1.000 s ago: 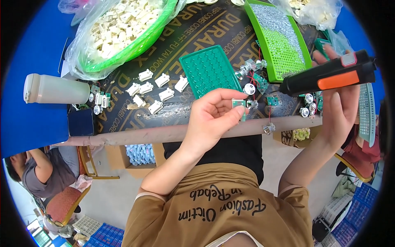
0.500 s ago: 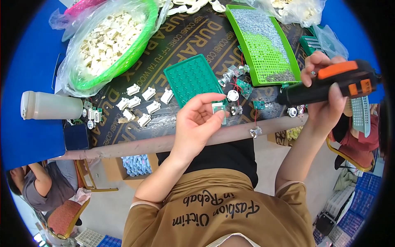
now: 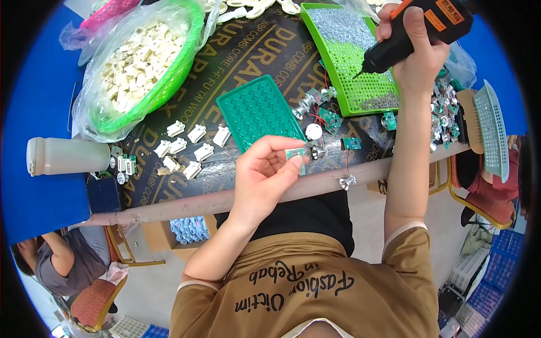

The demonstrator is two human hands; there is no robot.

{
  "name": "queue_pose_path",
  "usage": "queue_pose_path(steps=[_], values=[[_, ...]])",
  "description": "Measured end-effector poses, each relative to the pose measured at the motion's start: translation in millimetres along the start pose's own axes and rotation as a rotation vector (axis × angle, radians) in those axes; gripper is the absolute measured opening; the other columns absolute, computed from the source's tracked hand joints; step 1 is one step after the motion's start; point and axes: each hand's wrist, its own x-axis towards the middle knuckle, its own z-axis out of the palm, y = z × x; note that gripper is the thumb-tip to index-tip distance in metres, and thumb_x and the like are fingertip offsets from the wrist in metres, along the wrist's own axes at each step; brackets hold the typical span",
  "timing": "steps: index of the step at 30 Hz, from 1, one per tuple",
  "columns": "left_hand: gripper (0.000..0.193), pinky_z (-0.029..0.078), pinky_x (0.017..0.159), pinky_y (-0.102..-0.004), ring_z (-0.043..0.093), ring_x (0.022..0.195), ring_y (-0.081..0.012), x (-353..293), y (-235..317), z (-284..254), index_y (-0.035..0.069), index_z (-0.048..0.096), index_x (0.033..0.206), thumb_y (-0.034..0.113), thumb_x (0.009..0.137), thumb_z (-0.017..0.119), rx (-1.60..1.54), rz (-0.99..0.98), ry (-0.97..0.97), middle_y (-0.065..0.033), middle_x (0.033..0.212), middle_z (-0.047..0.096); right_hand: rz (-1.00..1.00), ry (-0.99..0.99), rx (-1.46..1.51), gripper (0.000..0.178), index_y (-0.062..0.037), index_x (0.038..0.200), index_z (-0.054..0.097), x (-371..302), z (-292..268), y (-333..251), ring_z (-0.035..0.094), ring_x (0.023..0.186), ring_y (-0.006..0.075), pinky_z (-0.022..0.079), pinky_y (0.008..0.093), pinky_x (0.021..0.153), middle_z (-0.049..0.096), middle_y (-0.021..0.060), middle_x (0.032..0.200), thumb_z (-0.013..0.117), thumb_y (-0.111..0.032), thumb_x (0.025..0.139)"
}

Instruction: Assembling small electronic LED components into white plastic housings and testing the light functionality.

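Between thumb and fingers, my left hand (image 3: 265, 177) pinches a small green circuit board (image 3: 294, 153) just in front of the dark green textured tray (image 3: 256, 110). My right hand (image 3: 421, 62) is closed round a black and orange electric screwdriver (image 3: 389, 53). Its thin bit points down over the perforated part of the bright green screw tray (image 3: 346, 104), where many small silvery screws (image 3: 344, 28) lie. Whether the bit touches a screw I cannot make out. Near my left hand lie a round white cap (image 3: 314, 132) and a reflector (image 3: 319, 152).
At left stand a green basket (image 3: 183, 73) of white plastic parts and a translucent bottle (image 3: 67, 156). Several white housings (image 3: 197, 133) lie on the table. Boards with wired reflectors (image 3: 445, 112), a brush (image 3: 470, 121) and a pale basket (image 3: 491, 129) are at right. People sit at both sides.
My right hand has carried the screwdriver up and away from the front right, bringing its bit over the screw tray. My left hand keeps the circuit board in nearly the same place, turned slightly.
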Motion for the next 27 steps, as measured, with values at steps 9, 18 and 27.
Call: queue_pose_path(steps=[9,18,27], values=[[0.019,0.045,0.071,-0.0216,0.057,0.082,-0.0104,-0.6,-1.8,-0.5,-0.001,0.055,0.099,-0.004,0.080,0.054,0.010,0.042,-0.001,-0.0054,0.087,0.058,0.001,0.045,-0.026,0.023,0.0000,0.083,0.052,-3.2,2.3,8.9,0.051,0.045,0.0113,0.041,0.0212,0.042,0.055,0.0070,0.065,0.061,-0.021,0.081],[0.019,0.045,0.071,-0.0220,0.057,0.083,-0.0106,-0.2,-1.5,0.7,-0.002,0.054,0.099,-0.004,0.080,0.054,0.001,0.024,-0.008,-0.0056,0.088,0.058,0.064,-0.170,1.194,0.019,-0.0003,0.083,0.053,3.9,-1.9,45.0,0.051,0.045,0.0119,0.041,0.0217,0.042,0.056,0.0083,0.066,0.062,-0.016,0.079],[0.018,0.045,0.071,-0.0223,0.057,0.082,-0.0106,0.7,-1.8,0.1,-0.001,0.054,0.099,-0.002,0.081,0.055,-0.033,0.054,0.010,-0.0057,0.088,0.059,0.193,-0.097,-0.028,0.043,-0.0022,0.102,0.046,-8.8,-16.3,12.5,0.053,0.064,0.0130,0.045,0.0259,0.058,0.051,0.0029,0.072,0.070,-0.018,0.070]])
